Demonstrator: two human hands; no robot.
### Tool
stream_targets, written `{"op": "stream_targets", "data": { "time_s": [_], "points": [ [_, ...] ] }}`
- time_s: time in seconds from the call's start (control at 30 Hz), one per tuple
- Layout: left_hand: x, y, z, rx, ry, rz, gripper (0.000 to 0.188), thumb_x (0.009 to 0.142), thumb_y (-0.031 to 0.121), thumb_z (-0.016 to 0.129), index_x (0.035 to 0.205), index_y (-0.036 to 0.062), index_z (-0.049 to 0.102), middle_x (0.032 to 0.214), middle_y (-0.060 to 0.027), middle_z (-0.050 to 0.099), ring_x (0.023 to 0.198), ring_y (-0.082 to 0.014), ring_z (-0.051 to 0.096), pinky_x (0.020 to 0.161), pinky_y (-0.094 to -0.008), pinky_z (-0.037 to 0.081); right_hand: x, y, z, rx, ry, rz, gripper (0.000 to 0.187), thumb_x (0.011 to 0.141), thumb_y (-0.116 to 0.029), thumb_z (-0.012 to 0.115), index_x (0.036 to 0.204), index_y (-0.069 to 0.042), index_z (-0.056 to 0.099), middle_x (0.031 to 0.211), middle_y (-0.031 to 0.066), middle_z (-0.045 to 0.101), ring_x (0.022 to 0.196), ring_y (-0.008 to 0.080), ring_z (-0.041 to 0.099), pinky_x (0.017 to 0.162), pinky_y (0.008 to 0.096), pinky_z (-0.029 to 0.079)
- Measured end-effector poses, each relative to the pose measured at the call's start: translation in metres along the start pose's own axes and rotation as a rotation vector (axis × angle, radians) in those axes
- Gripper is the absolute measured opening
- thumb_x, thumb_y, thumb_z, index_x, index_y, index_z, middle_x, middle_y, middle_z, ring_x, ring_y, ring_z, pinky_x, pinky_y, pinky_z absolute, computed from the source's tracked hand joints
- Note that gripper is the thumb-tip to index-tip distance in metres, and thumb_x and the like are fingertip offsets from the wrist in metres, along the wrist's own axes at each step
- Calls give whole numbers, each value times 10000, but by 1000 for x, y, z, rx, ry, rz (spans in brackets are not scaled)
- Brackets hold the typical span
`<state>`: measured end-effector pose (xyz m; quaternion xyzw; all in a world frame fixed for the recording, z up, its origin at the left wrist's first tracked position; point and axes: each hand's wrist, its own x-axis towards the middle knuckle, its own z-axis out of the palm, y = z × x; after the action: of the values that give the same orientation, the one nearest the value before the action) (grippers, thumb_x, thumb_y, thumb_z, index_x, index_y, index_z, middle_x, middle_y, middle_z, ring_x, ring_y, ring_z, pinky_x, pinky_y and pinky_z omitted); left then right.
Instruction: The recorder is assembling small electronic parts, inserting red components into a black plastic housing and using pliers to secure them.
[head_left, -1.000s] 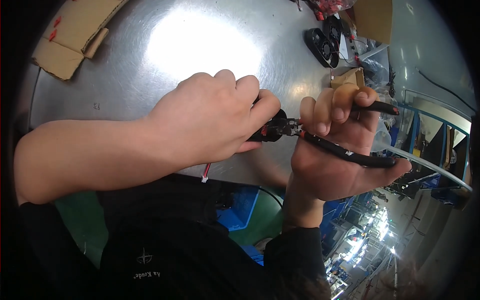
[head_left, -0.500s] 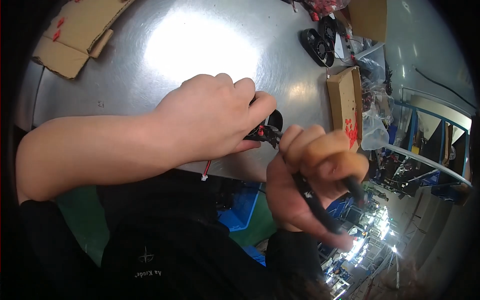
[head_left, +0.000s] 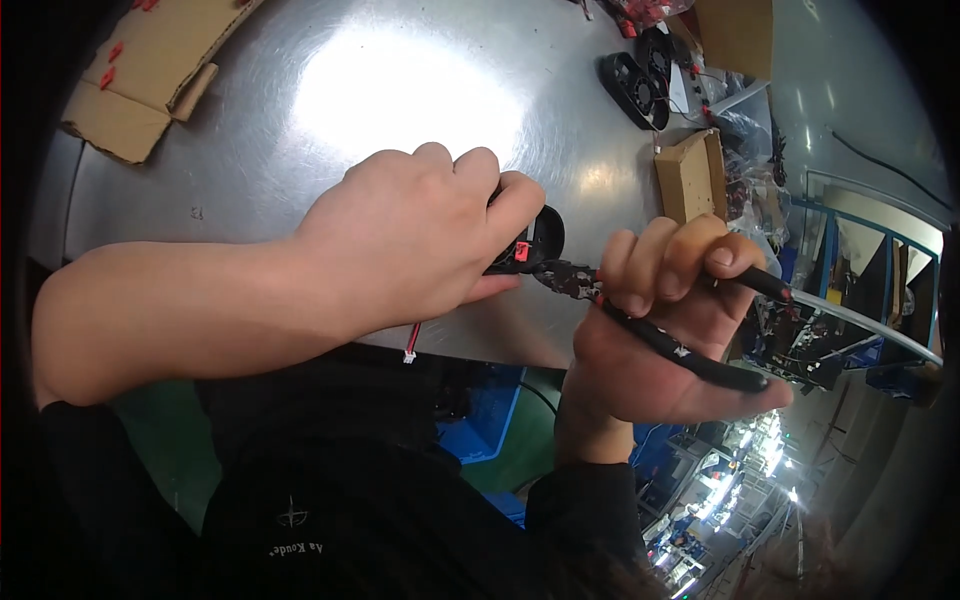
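My left hand [head_left: 400,235] is closed around a black plastic fan housing [head_left: 547,238] and hides most of it. A small red plastic piece [head_left: 522,252] shows at the housing beside my fingers. Below this hand hangs a red and black lead ending in a white connector [head_left: 409,356]. My right hand [head_left: 660,330] grips a pair of pliers [head_left: 568,280] with black handles, which are spread apart between the fingers and the thumb. The pliers' jaws lie at the lower right edge of the housing; whether they touch it, I cannot tell.
A metal table [head_left: 245,180] lies under my hands. Flattened cardboard [head_left: 120,135] with red pieces is at the far left. Black fan housings [head_left: 632,92] and an open cardboard box [head_left: 688,180] line the right side, near plastic bags. A blue crate [head_left: 485,435] sits below the front edge.
My right hand has moved right and slightly up, drawing the pliers' jaws back from the red piece. Its fingers have loosened and the handles are more in view. My left hand has barely shifted.
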<state>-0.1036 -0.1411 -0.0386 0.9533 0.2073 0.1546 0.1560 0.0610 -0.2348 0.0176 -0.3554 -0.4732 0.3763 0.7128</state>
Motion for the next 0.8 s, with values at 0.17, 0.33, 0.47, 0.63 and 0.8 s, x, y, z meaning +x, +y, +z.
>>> {"op": "stream_targets", "data": {
  "time_s": [0.17, 0.33, 0.47, 0.63, 0.8],
  "points": [
    [1, -1, 0, -10, -13, -9, 531, 859, 455, 780, 1147, 75, 545, 919, -99, 557, 794, -255, 638, 638, -364, 533, 7, -1, -8, 90, -50, 26, 799, 878, -802, 597, 1127, -45, 535, 882, 46, 453, 653, 133, 408, 578, 294, 307],
    [1, -4, 3, -23, 45, 33, 529, 864, 466, 782, 1091, 51, 547, 888, -122, 628, 768, -262, 695, 612, -357, 585, 8, 4, -2, 20, -56, 25, 852, 857, -839, 583, 1133, -35, 532, 884, 57, 453, 660, 139, 400, 589, 299, 318],
    [3, -2, 2, -28, 37, 28, 531, 863, 466, 784, 1093, 49, 548, 882, -125, 630, 770, -267, 699, 610, -357, 585, 7, 7, -6, 27, -79, 46, 894, 846, -881, 538, 1134, -35, 516, 900, 72, 444, 683, 148, 386, 600, 309, 323],
    [1, 0, 1, -25, -34, -27, 529, 860, 456, 779, 1149, 90, 530, 940, -95, 558, 806, -260, 638, 633, -370, 531, 7, 8, -3, 5, -124, 21, 897, 847, -880, 537, 1138, -32, 515, 909, 72, 447, 689, 148, 386, 607, 313, 327],
    [2, 1, -2, -17, -53, -26, 528, 864, 455, 776, 1158, 95, 526, 944, -95, 562, 814, -264, 640, 647, -376, 533, 12, 2, -2, 53, -70, 115, 916, 839, -894, 527, 1144, -30, 505, 906, 77, 452, 686, 155, 404, 615, 317, 333]
  ]
}}
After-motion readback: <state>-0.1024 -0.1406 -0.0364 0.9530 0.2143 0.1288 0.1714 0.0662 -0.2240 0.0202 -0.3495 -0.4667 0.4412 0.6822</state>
